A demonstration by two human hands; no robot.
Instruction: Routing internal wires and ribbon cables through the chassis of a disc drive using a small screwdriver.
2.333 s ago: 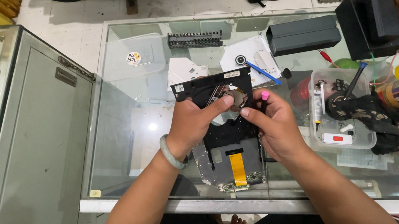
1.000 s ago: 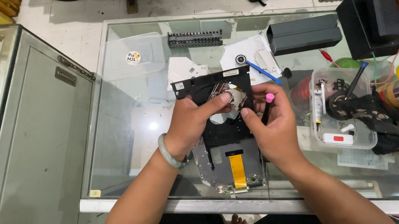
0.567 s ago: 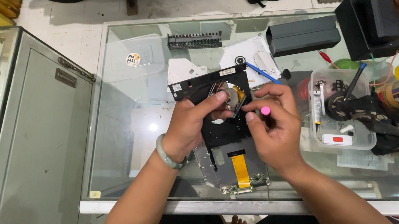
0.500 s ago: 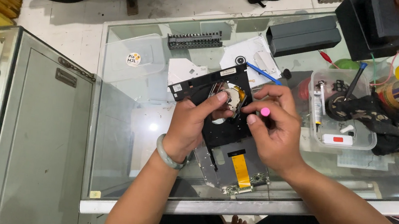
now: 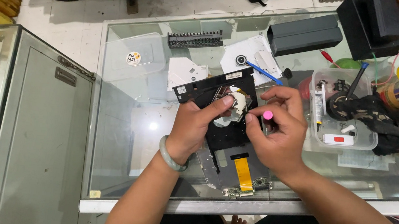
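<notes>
L hand (image 5: 196, 129) clenched on the black drive tray (image 5: 219, 110), thumb on top near its metal centre, holding it tilted just above the glass bench (image 5: 122, 133), mid-bench, right in front of the person. R hand (image 5: 280, 131) in a tight grip on a pink-capped tool (image 5: 267, 116), tip down at the tray's centre by the L thumb; the 2 hands almost touch. Green bangle (image 5: 170, 156) on L wrist. Under the tray: a metal plate (image 5: 230, 173) w/ an orange flex strip (image 5: 243, 173), flat at the bench's near edge. Behind the tray: white paper (image 5: 253, 55) w/ a blue pen (image 5: 263, 72), a white plate (image 5: 186, 71), a black comb-like part (image 5: 195, 39) and a grey box (image 5: 304, 35). To the R: clear tub (image 5: 342, 111) of small parts, beside it dark cloth (image 5: 388, 121). Grey cabinet (image 5: 33, 123) to the L of the bench.
</notes>
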